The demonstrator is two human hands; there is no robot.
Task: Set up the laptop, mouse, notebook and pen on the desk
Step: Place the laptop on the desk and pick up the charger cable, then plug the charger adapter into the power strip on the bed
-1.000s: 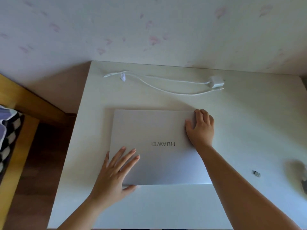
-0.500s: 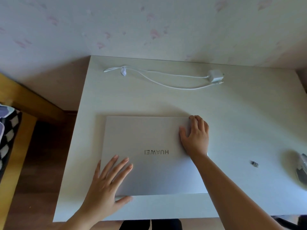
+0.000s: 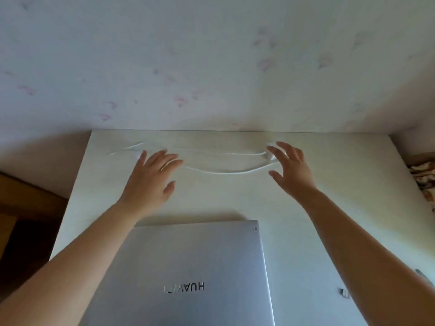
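Both hands, left (image 3: 150,182) and right (image 3: 290,168), reach open and empty past the closed laptop (image 3: 200,274) toward the white charger cable (image 3: 223,171) beyond it, where a hasty grab could tangle or drag the cord off the desk (image 3: 341,208).

Both hands have come off the laptop (image 3: 200,274); a second ago they lay flat on its closed lid, the left hand (image 3: 150,182) at its near left corner, the right hand (image 3: 290,170) at its far right corner; now both reach to the far part of the desk (image 3: 235,198), fingers spread and empty, the left over the left end of the white cable (image 3: 223,171), the right at the charger plug (image 3: 270,156); the laptop now lies nearer in the view, its near edge out of frame.
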